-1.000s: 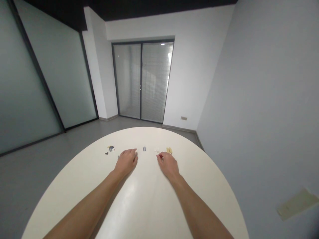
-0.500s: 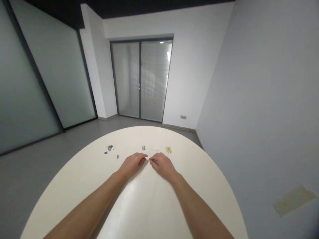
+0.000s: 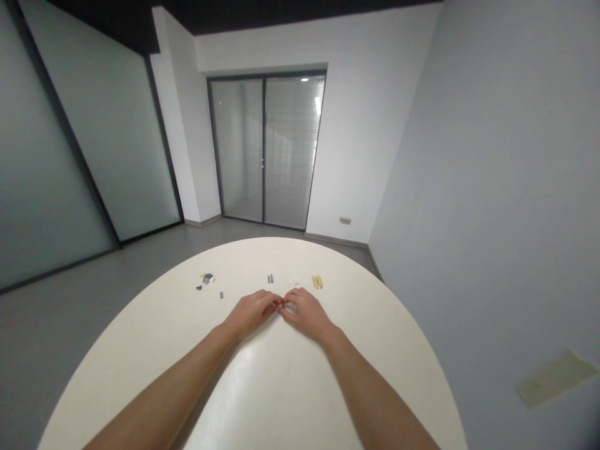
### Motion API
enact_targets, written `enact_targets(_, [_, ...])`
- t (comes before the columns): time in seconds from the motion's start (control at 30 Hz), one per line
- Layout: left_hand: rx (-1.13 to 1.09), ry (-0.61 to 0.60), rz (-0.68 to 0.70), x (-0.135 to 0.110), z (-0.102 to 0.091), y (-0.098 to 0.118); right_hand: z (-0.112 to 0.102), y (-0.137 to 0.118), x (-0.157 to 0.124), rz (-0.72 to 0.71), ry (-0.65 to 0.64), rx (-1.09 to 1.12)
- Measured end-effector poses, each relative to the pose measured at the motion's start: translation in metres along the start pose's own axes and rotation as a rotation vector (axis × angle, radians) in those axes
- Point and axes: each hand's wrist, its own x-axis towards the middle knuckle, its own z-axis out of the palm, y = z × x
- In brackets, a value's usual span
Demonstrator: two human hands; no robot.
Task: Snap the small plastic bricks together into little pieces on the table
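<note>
My left hand (image 3: 255, 310) and my right hand (image 3: 304, 312) meet fingertip to fingertip low over the round white table (image 3: 281, 387). Both are closed in a pinch around something tiny that the fingers mostly hide. Beyond the fingertips lie two small grey strips (image 3: 270, 279), a few white bits (image 3: 294, 281) and several yellow pieces (image 3: 317, 282). One small grey piece (image 3: 222, 295) rests on its own, left of my left hand.
A little heap of dark grey, white and yellow pieces (image 3: 207, 279) lies at the table's far left, with a dark piece (image 3: 199, 287) beside it. The table's curved far edge (image 3: 272, 238) runs behind everything. A wall (image 3: 492, 187) stands at the right.
The fingertips of both hands have come together; a small gap between them has closed. The loose pieces on the table lie where they were.
</note>
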Motion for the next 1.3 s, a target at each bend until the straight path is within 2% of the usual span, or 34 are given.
enact_targets(0.37, [0.064,0.071,-0.092,-0.0002,0.0045,-0.0052,0.0024,0.0042,0.0019,0.008,0.082,-0.004])
enact_targets(0.73, [0.131,0.144,-0.049,0.0014,0.0016,-0.0029,0.0027,0.0044,0.0021,-0.057,0.146,0.017])
enact_targets(1.03, [0.153,0.210,-0.013,0.0018,0.0055,-0.0045,0.0017,0.0043,0.0017,-0.049,0.153,0.021])
enact_targets(1.3, [0.155,0.218,0.003,0.0011,0.0054,-0.0029,0.0005,0.0015,0.0018,-0.034,0.149,0.020])
